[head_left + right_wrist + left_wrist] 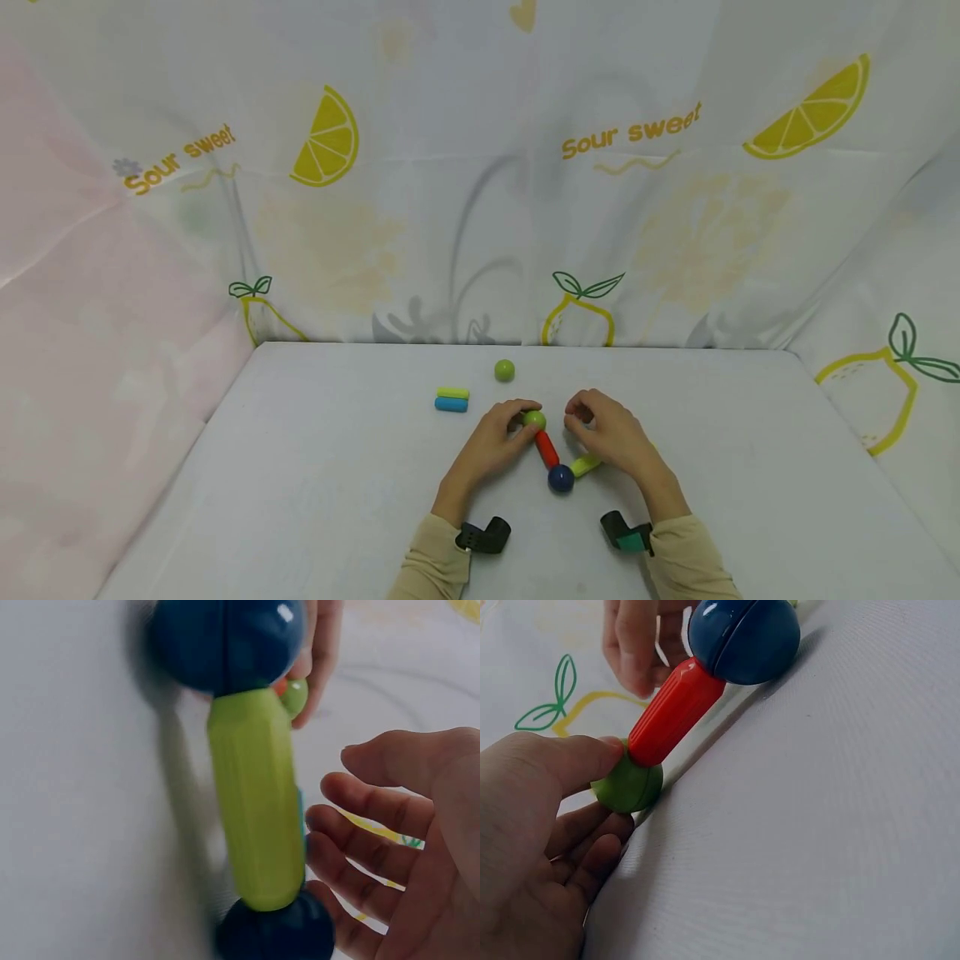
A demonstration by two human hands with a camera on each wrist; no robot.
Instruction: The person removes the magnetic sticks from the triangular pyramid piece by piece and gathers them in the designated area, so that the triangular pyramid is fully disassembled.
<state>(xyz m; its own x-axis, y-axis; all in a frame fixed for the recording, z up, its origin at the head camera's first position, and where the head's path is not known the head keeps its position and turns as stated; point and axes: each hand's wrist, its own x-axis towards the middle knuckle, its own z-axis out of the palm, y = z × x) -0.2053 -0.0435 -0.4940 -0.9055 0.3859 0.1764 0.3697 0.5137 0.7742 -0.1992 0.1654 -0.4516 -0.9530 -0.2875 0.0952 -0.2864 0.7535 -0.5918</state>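
Note:
My left hand [491,446] pinches a green ball [535,419] between thumb and fingers. From that ball a red stick [547,449] runs to a dark blue ball [561,478], which a yellow-green stick [586,465] also joins. In the right wrist view the yellow-green stick [256,802] has a second dark blue ball [276,928] at its other end, and a bit of blue shows behind it. My right hand [617,433] hovers above that stick, fingers loosely bent, holding nothing; in the head view it hides the second blue ball.
Farther back on the white table [300,467] lie a yellow-green stick [453,392] and a blue stick [452,405] side by side. A loose green ball [505,370] sits near the back edge, before the printed cloth [450,208].

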